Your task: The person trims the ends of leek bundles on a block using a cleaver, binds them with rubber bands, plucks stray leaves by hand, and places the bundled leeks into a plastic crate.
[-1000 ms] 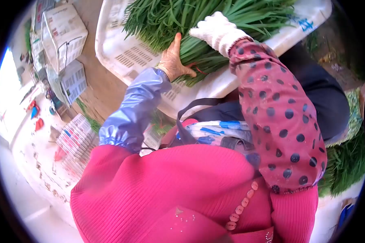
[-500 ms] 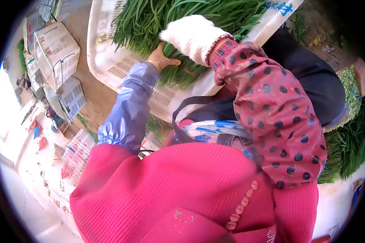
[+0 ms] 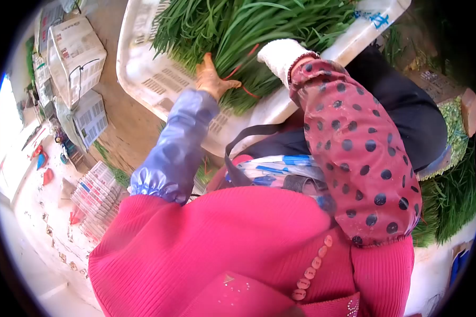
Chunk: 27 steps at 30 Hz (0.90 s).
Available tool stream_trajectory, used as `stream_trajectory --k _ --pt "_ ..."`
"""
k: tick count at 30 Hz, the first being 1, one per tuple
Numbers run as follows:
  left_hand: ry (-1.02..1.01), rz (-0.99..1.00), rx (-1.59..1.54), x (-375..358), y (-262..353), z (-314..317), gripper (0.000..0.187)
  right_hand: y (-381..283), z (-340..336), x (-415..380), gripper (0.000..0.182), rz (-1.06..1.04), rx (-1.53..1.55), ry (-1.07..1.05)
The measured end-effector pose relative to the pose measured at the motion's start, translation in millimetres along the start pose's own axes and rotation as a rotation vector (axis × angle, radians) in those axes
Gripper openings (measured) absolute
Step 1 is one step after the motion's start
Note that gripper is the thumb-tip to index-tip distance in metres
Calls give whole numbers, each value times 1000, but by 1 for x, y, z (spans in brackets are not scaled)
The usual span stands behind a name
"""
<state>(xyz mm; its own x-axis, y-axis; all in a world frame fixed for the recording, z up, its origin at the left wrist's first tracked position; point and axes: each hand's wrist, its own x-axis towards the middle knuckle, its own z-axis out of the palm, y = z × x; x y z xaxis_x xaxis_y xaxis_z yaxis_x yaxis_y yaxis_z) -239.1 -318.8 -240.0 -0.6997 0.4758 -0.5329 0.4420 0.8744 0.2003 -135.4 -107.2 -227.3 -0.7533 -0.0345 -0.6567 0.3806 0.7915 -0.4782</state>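
A white perforated plastic crate (image 3: 161, 87) holds a heap of long green garlic chives (image 3: 217, 31). My left hand (image 3: 211, 79), in a tan glove, rests on the crate's near side against the chives. Its thumb is stretched to the right and its fingers point up, apart from the thumb. My right hand (image 3: 283, 57), in a white knit glove, is over the near right part of the heap; its fingertips are hidden. Between the hands runs a red band (image 3: 243, 62) across the stems, and a second red band (image 3: 250, 93) circles the stem ends lower down.
More chives (image 3: 455, 195) lie at the right, near a green woven sack (image 3: 452, 137). White crates (image 3: 76, 58) stand on the brown floor at the upper left. A stack of white crates (image 3: 98, 193) is at the lower left. A strap (image 3: 243, 138) crosses my lap.
My right hand has moved right and down, away from my left hand. My left hand has opened its fingers around the stems. A red band now shows between the hands.
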Motion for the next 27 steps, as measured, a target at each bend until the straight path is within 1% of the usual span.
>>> stream_trajectory --k 1,2,3,4,5,7,8,10,11,12,13,14,15,17,18,19,21,22,23,24,25,26,27 --pt "259 112 152 -17 2 -4 98 2 3 4 28 6 -10 -14" --pt "256 122 150 -26 -1 -7 98 6 5 9 37 -31 -36 -76" --pt "162 325 -72 -36 -8 -11 77 5 2 6 38 -59 -89 -94" --pt "64 517 -293 -46 -11 -16 56 5 4 9 32 -13 -38 -83" --pt "64 514 -289 -56 -8 -16 56 4 6 11 30 -8 -23 -71" --pt "-441 551 24 -68 11 -14 24 2 7 15 28 2 7 -48" --pt "-440 558 30 -65 15 -6 24 2 7 15 28 -20 -18 -23" --pt "-546 411 -143 -52 10 28 24 2 7 11 27 -45 -58 2" --pt "-505 539 -409 -35 -8 57 26 2 3 12 28 -32 -35 -72" --pt "-492 511 -422 -32 3 53 27 2 3 18 28 -24 -31 -76" --pt "-477 478 -434 -29 13 48 28 2 2 25 29 69 19 -118" --pt "-488 485 -348 -20 10 51 30 2 4 28 31 158 67 -159" --pt "-488 485 -347 -17 13 51 30 3 4 24 31 157 68 -158" --pt "-540 365 -496 -13 15 47 31 5 4 15 30 -25 -92 -92" --pt "-366 554 -175 -16 25 35 33 3 1 10 30 -25 -89 -91" --pt "-367 555 -174 -15 24 34 33 1 -2 6 27 -50 -82 -47" --pt "-371 538 -75 -14 21 35 36 -3 -11 -8 22 -99 -69 37" --pt "-373 537 -76 -8 8 46 36 -10 -29 -31 19 -162 74 85" --pt "-369 569 -238 1 -12 66 36 -10 -28 -31 19 -222 74 1" --pt "-364 600 -402 6 -24 77 37 -8 -13 -21 21 -165 27 -84" --pt "-366 600 -401 2 -15 66 37 -2 9 -5 22 -108 -20 -168" --pt "-379 574 -338 -5 3 46 37 10 26 4 25 -94 -78 -152" --pt "-390 547 -275 -8 13 35 37 9 19 0 29 -57 -58 -196"
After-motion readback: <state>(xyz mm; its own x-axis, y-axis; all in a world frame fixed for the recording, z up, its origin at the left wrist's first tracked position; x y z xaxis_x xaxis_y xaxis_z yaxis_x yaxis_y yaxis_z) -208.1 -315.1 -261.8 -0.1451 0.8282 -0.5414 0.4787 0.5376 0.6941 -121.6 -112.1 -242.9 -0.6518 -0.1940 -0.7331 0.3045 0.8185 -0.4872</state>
